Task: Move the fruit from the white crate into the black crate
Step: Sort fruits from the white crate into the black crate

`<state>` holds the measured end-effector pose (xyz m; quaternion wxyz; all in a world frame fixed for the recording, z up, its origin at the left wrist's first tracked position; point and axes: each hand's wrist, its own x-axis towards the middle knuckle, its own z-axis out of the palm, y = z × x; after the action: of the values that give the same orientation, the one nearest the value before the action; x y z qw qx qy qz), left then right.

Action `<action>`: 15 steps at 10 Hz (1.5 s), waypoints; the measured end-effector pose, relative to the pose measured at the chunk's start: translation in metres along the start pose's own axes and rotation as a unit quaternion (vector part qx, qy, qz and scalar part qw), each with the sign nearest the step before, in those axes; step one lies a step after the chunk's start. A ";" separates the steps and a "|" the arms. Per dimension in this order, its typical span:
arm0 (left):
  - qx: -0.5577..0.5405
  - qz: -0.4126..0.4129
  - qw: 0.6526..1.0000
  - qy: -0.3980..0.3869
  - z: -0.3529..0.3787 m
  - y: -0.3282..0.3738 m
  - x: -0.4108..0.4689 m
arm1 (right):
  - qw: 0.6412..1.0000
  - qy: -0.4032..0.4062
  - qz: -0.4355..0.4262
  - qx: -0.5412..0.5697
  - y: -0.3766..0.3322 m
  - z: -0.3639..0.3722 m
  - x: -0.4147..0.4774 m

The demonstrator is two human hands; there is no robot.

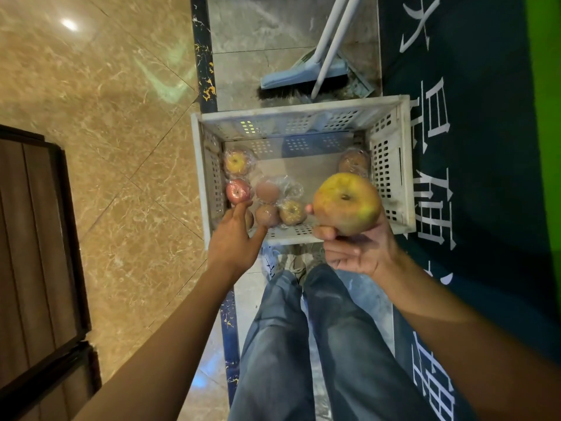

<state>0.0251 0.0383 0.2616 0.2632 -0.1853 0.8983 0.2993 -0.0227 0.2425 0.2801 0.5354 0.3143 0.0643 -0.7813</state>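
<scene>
Your two bare forearms stretch forward from the bottom of the view, above your blue jeans [303, 344]. Your right hand [358, 253] grips one large yellow-green apple [347, 203]. The apple is unwrapped, with your fingers curled beneath it, and it is held above the near right corner of the white crate [303, 112]. Your left hand [233, 238] holds nothing. Its fingers are straight and spread over the crate's near left corner, with the forefinger just beside a red apple [238, 189]. The hands are well apart, one at each near corner.

As a judgement, one fruit is picked up but not yet delivered, and the left hand looks set to take a second. The black crate is out of view, so the next move calls for turning to find it and carrying the apple there before letting go. If the left hand is to bring fruit too, it must first close around the red apple.

By count, one apple is in hand and seven fruits lie on the crate floor, most in clear film. Six are grouped toward the left and middle, one of them half hidden behind your left hand, and a lone fruit [353, 162] sits in the far right corner. Beyond the single white crate stand one broom [282, 93] and one dustpan [303, 71]. A dark green mat [485, 147] with white lettering lies to the right.
</scene>
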 end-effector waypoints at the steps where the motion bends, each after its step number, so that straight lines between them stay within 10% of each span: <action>1: 0.003 0.003 1.000 0.002 -0.003 -0.004 0.004 | 0.993 -0.113 0.004 0.035 0.000 -0.005 0.005; 4: 0.014 0.005 1.000 -0.007 -0.005 -0.013 0.002 | 0.987 -0.038 -0.101 0.117 -0.001 -0.002 0.012; 6: 0.007 -0.008 1.000 -0.012 -0.003 -0.019 0.005 | 0.968 -0.194 -0.062 0.148 0.005 -0.003 0.029; 9: 0.002 -0.015 1.000 -0.017 -0.006 -0.021 0.024 | 0.976 -0.196 -0.038 0.085 -0.011 -0.009 0.041; 12: 0.037 0.013 0.999 -0.023 0.008 -0.013 0.074 | 0.970 0.076 -0.217 0.084 -0.041 -0.042 0.032; 15: 0.067 0.138 0.985 -0.075 0.130 0.052 0.229 | 0.921 0.304 -0.221 -0.096 -0.132 -0.169 0.038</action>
<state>-0.1350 0.1193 0.0620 0.2974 -0.0184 0.9109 0.2853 -0.0755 0.3412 0.0940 0.3308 0.4621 0.3666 -0.7366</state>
